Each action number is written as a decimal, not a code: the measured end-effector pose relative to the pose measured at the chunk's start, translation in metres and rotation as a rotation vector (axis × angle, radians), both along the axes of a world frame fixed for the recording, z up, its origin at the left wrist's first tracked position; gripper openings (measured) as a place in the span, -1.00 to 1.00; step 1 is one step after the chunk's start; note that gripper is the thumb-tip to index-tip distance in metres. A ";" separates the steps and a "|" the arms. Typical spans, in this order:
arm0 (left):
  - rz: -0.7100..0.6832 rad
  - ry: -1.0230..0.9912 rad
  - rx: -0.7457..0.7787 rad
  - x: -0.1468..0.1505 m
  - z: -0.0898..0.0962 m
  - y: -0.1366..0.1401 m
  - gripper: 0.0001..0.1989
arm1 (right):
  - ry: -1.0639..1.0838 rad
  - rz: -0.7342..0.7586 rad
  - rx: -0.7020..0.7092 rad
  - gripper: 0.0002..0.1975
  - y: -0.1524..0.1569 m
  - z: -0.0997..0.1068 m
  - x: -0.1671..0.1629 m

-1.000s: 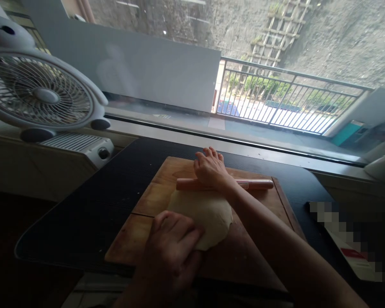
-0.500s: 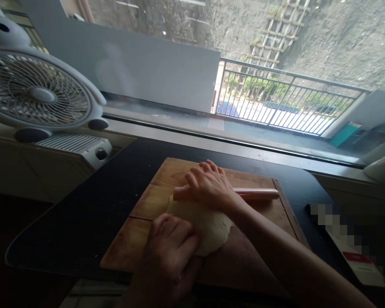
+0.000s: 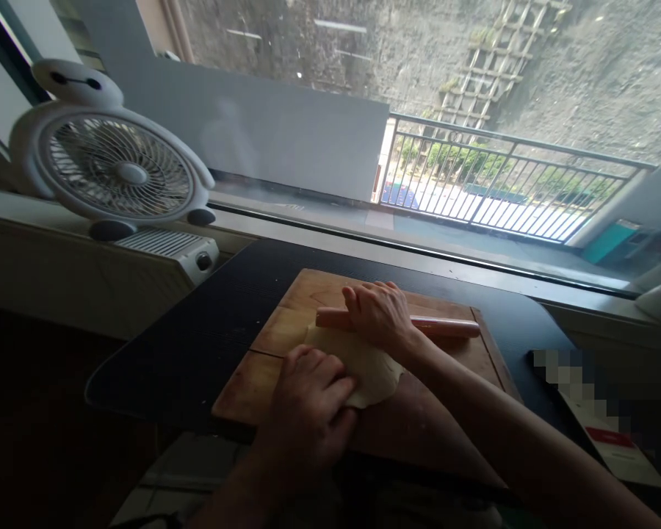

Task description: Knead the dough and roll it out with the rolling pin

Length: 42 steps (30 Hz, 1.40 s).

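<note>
A flat, pale sheet of dough (image 3: 371, 371) lies on a wooden board (image 3: 264, 334). Across its far edge rests a smooth rolling pin (image 3: 446, 326), its right part extending over bare wood. My right hand (image 3: 383, 316) is on top of the pin, fingers curled over it and the palm side hidden. Nearer to me, my left hand (image 3: 313, 397) grips the dough's near-left edge with bent fingers; the fingertips and thumb are partly hidden in shadow.
The board lies on a black table (image 3: 198, 353) with rounded corners beside a window. A white fan (image 3: 126, 173) stands at the left on a ledge. To the right, a partly blurred flat item (image 3: 611, 448) lies near the table's edge. Outside is a railing (image 3: 507, 176).
My right hand's fingers have gone from stretched out beyond the rolling pin to curled over it. My left hand stays at the dough's edge. The view has shifted, showing more of the fan.
</note>
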<state>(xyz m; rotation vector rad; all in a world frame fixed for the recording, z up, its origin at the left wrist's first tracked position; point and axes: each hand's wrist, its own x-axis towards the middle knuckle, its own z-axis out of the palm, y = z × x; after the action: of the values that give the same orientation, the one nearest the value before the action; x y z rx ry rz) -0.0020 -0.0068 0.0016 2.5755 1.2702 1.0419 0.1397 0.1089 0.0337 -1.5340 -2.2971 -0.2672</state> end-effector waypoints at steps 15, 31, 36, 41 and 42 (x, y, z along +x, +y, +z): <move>-0.018 0.002 0.013 -0.002 -0.001 0.000 -0.85 | 0.023 -0.012 -0.198 -0.63 0.003 0.002 0.006; -0.017 -0.022 0.002 -0.002 -0.004 0.001 -0.78 | -0.036 -0.028 -0.406 -0.60 0.021 0.004 0.003; -0.031 -0.046 0.012 -0.001 -0.004 0.001 -0.86 | 0.022 0.102 -0.298 -0.56 -0.008 0.001 -0.001; -0.030 -0.038 0.022 -0.001 -0.002 0.001 -0.79 | -0.055 0.036 -0.357 -0.61 0.015 0.004 0.003; -0.029 -0.040 0.022 -0.001 -0.001 0.001 -0.77 | -0.069 0.014 -0.384 -0.62 0.020 0.006 0.003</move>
<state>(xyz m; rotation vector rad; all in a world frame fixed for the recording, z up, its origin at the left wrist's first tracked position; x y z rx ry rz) -0.0030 -0.0053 0.0003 2.5670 1.2151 1.1023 0.1431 0.1288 0.0394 -1.7051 -2.5198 0.1369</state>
